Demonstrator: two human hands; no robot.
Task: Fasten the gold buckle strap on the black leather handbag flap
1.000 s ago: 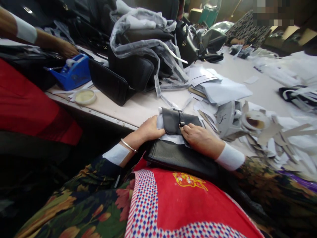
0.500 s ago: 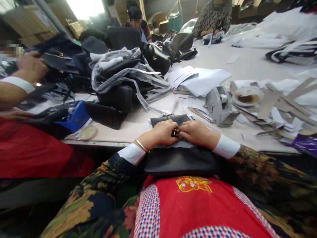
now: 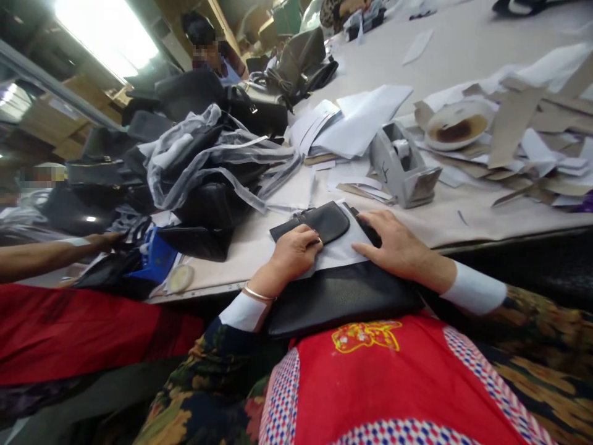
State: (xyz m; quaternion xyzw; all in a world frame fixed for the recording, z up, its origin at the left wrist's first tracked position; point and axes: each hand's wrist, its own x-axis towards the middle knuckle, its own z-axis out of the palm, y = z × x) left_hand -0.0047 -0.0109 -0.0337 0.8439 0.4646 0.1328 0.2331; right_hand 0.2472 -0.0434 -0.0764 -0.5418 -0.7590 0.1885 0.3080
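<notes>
A black leather bag (image 3: 343, 300) lies against my front at the table edge. On its far part is a sheet of white paper (image 3: 348, 248), and a black leather flap (image 3: 331, 221) with a rounded end lies over that. My left hand (image 3: 296, 250) is closed at the near edge of the flap, with thumb and fingers pinched together. A small shiny bit shows at its fingertips; what it grips is hidden. Resting at the bag's right side, my right hand (image 3: 393, 247) has its thumb and fingers apart, touching the paper and a dark edge.
Ahead stands a grey tape dispenser (image 3: 403, 167), beside stacked white papers (image 3: 343, 130). Card scraps (image 3: 514, 130) and a stained dish (image 3: 456, 130) lie right. Black bags with plastic-wrapped straps (image 3: 199, 161) fill the left. A co-worker's arm (image 3: 55, 253) reaches near a blue dispenser (image 3: 155, 253).
My hands have moved apart, the right one opening and shifting right. The flap and white paper are now uncovered. My view has tilted, and the co-worker's arm at left is lower.
</notes>
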